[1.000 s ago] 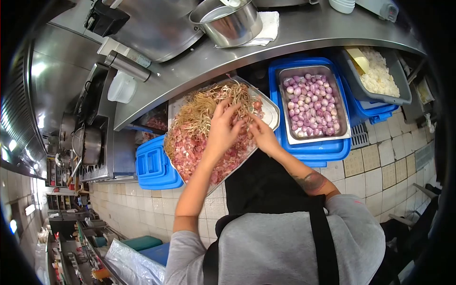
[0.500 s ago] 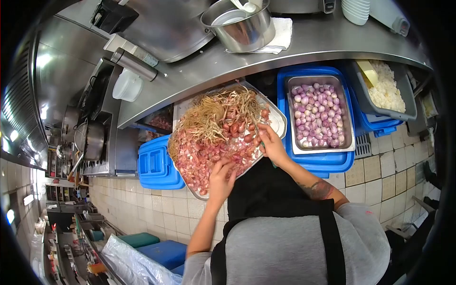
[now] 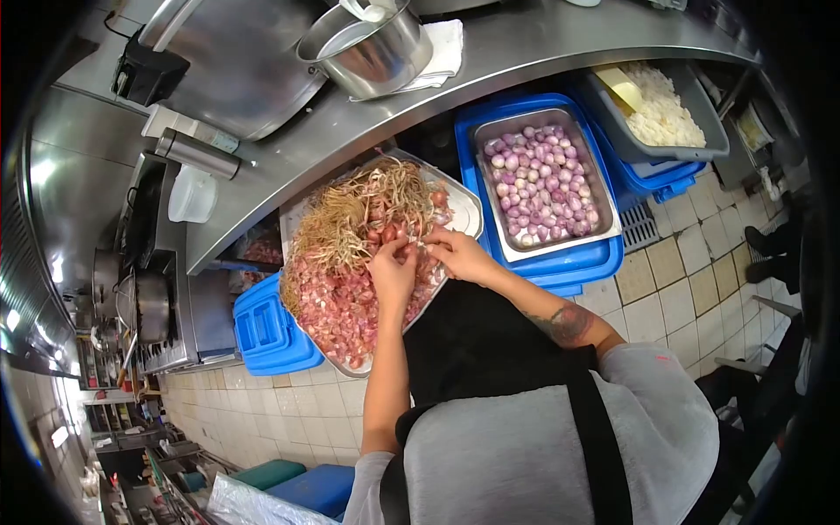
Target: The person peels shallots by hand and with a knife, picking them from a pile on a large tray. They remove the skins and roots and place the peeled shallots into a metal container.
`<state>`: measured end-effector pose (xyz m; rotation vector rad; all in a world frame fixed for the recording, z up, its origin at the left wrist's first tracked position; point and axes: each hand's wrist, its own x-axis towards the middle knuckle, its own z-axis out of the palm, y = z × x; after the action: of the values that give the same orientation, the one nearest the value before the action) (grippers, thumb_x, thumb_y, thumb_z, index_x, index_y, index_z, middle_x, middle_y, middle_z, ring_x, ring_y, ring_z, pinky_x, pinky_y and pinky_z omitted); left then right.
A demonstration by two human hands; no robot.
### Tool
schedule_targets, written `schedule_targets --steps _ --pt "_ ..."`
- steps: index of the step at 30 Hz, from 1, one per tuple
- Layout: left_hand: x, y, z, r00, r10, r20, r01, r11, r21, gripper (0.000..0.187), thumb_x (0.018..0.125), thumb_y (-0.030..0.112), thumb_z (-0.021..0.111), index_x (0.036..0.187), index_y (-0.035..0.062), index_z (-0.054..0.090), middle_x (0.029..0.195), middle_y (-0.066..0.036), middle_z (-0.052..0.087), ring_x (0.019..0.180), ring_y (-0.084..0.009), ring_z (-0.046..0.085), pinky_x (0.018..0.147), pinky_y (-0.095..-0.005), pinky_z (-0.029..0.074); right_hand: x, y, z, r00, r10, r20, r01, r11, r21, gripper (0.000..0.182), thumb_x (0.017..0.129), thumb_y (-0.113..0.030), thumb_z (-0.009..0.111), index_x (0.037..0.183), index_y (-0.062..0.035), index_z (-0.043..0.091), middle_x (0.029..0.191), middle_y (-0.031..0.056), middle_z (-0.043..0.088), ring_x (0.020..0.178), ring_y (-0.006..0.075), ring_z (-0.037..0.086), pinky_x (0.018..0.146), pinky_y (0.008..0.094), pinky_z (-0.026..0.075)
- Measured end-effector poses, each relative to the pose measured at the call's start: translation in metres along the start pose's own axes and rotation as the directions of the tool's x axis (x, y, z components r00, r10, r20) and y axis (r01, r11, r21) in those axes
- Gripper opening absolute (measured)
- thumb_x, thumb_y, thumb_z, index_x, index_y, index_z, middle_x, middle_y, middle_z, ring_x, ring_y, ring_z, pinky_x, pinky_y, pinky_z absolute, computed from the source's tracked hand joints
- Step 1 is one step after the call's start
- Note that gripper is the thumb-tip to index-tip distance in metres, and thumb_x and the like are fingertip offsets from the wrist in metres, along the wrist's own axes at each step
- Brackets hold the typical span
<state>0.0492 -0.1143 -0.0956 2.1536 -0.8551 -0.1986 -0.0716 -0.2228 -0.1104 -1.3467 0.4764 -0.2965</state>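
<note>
My left hand [image 3: 392,273] is closed at the fingertips around a small reddish shallot [image 3: 406,251], over the front of a metal tray [image 3: 460,208]. Close against it, my right hand [image 3: 465,256] has its fingers pinched together. Whatever those fingers grip is too small and covered to name. Dried roots and stalks [image 3: 337,219] are heaped at the back of the tray, with unpeeled shallots [image 3: 385,232] among them. Loose pinkish skins [image 3: 337,302] spread over the tray's near left part.
Peeled purple shallots [image 3: 542,184] fill a steel pan [image 3: 560,247] on a blue lid [image 3: 573,274] at right. Behind it sits a grey tub [image 3: 634,149] of white food. The steel counter edge [image 3: 367,133] overhangs the tray; a pot [image 3: 372,66] stands above.
My left hand has moved from the loose skins up to my right hand, and their fingertips now meet. The camera view has shifted, so the surroundings sit further left.
</note>
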Motion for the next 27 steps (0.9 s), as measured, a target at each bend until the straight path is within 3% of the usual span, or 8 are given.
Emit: schedule_targets --steps 1,4,5,9,19,25,27 --pt "-0.005 0.013 -0.008 1.0 -0.015 -0.02 0.017 0.999 0.051 0.023 0.077 0.009 0.069 0.094 -0.0063 0.066 0.078 -0.009 0.068 0.066 -0.0089 0.062 0.06 -0.023 0.049 -0.001 -0.006 0.003 0.999 0.0 0.04 0.0 1.0 -0.002 0.027 0.09 -0.013 0.054 0.113 -0.0017 0.058 0.067 0.0017 0.059 0.049 0.0085 0.049 0.044 0.0235 0.038" --pt "-0.012 0.024 -0.019 0.99 -0.138 -0.019 0.134 0.982 -0.135 0.023 0.076 0.007 0.07 0.095 -0.0052 0.066 0.079 -0.008 0.068 0.065 -0.0086 0.061 0.059 -0.0223 0.049 0.004 -0.005 0.01 0.997 0.0 0.074 -0.008 0.993 0.116 0.03 0.09 -0.013 0.055 0.118 -0.0015 0.056 0.067 0.001 0.058 0.049 0.0079 0.049 0.042 0.0233 0.036" --pt "-0.012 0.017 -0.019 0.996 -0.084 -0.039 0.077 0.984 -0.161 0.023 0.075 0.004 0.071 0.096 -0.0047 0.066 0.08 -0.007 0.067 0.064 -0.0072 0.06 0.058 -0.0211 0.048 0.003 -0.007 0.011 0.99 0.102 0.096 -0.121 0.97 0.212 0.032 0.091 -0.014 0.054 0.121 -0.0028 0.054 0.072 0.0011 0.058 0.048 0.007 0.046 0.039 0.022 0.033" --pt "-0.018 0.019 -0.023 0.991 -0.112 -0.073 0.096 0.976 -0.194 0.023 0.075 0.002 0.07 0.097 -0.0052 0.066 0.08 -0.006 0.067 0.064 -0.0053 0.058 0.059 -0.0197 0.047 0.0 -0.021 0.009 0.963 0.177 0.201 -0.234 0.921 0.312 0.034 0.093 -0.016 0.052 0.125 -0.0048 0.05 0.079 0.0028 0.057 0.048 0.0059 0.042 0.039 0.0195 0.029" --pt "-0.023 0.033 -0.023 0.991 -0.08 -0.108 0.071 0.994 -0.084 0.025 0.072 0.008 0.073 0.094 -0.0027 0.068 0.079 -0.007 0.068 0.063 -0.0076 0.06 0.06 -0.0228 0.049 0.001 -0.016 0.016 0.977 0.171 0.123 -0.201 0.933 0.3 0.024 0.09 -0.019 0.058 0.112 -0.0079 0.058 0.077 0.0007 0.057 0.048 0.0047 0.043 0.039 0.0189 0.03" --pt "-0.024 0.025 -0.018 0.987 -0.052 -0.153 0.024 0.984 -0.178 0.023 0.072 0.004 0.072 0.093 -0.0034 0.067 0.08 -0.008 0.069 0.062 -0.0111 0.062 0.058 -0.0236 0.049 0.012 -0.009 0.021 0.994 0.087 0.065 -0.099 0.971 0.215 0.015 0.089 -0.017 0.059 0.099 -0.0065 0.058 0.073 -0.0003 0.057 0.047 0.0041 0.043 0.039 0.0187 0.03" --pt "-0.02 0.013 -0.018 0.991 -0.112 -0.074 0.075 0.92 -0.385 0.025 0.074 0.002 0.071 0.098 -0.0039 0.066 0.086 -0.01 0.068 0.068 -0.0125 0.063 0.063 -0.023 0.049 0.011 -0.016 0.017 0.983 0.121 0.136 -0.151 0.959 0.239 0.014 0.089 -0.018 0.059 0.098 -0.0066 0.058 0.074 -0.0003 0.056 0.047 0.0038 0.042 0.039 0.0182 0.029"
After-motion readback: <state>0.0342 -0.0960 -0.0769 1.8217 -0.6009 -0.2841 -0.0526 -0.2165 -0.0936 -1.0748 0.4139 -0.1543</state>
